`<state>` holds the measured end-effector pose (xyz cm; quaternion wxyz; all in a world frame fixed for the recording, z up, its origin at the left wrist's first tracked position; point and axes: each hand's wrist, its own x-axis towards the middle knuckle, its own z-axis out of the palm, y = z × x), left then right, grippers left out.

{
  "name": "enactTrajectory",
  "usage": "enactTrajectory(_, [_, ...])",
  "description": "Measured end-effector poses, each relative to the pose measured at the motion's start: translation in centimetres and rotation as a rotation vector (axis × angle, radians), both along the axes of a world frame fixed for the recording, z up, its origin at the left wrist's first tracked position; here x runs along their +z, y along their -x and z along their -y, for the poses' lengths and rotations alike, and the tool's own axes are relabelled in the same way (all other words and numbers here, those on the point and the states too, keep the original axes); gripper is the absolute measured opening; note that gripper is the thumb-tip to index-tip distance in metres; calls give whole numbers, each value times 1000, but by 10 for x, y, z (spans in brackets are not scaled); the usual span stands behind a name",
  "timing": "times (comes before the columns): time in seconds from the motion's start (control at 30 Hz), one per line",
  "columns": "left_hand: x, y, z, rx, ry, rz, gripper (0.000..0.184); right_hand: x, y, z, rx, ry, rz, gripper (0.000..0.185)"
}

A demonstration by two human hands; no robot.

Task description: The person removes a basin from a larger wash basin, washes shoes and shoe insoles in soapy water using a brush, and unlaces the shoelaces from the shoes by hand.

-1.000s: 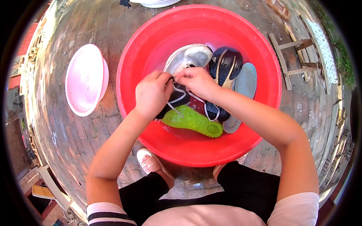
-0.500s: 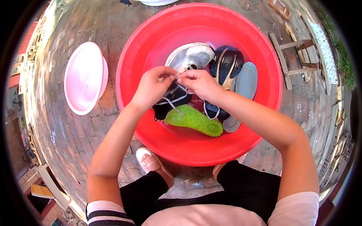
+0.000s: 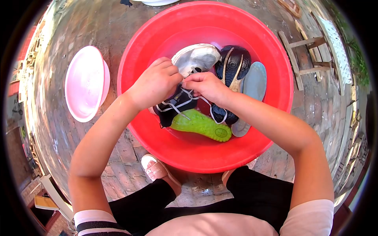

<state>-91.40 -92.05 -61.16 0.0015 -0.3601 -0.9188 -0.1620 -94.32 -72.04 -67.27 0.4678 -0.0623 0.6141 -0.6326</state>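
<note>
A black shoe (image 3: pixel 175 107) with a white shoelace (image 3: pixel 182 105) lies tilted in the large red basin (image 3: pixel 151 145). Over its upper part, my left hand (image 3: pixel 156 83) is closed, back upward, its fingertips mostly hidden at the lace. My right hand (image 3: pixel 207 87) pinches the shoelace close beside the left fingertips. Just beyond the hands is a shoe with a pale grey sole (image 3: pixel 197 59). A green insole (image 3: pixel 202 125) lies on the near side, and a dark shoe sole with tan stripes (image 3: pixel 236 63) and a grey insole (image 3: pixel 256 80) are to the right.
On the brick ground (image 3: pixel 110 31), a pink basin (image 3: pixel 84 84) stands to the left. A wooden frame (image 3: pixel 295 59) lies at the right. My sandalled foot (image 3: pixel 155 169) is beside the red basin's near edge. Part of a white container (image 3: pixel 159 2) shows at the top.
My left hand has turned over, knuckles upward, and its elbow has swung outward to the left. My right hand stays pinched at nearly the same spot. The view has shifted slightly.
</note>
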Motion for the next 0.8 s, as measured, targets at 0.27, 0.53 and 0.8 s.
enactTrajectory(0.27, [6,15,-1,-134,110,173,12,2,-3,5,-13,-4,150,16])
enactTrajectory(0.53, [15,19,10,-96,45,218,13,14,0,11,-99,76,274,12])
enactTrajectory(0.8, [12,14,12,-83,83,126,17,9,-1,18,-195,16,368,10])
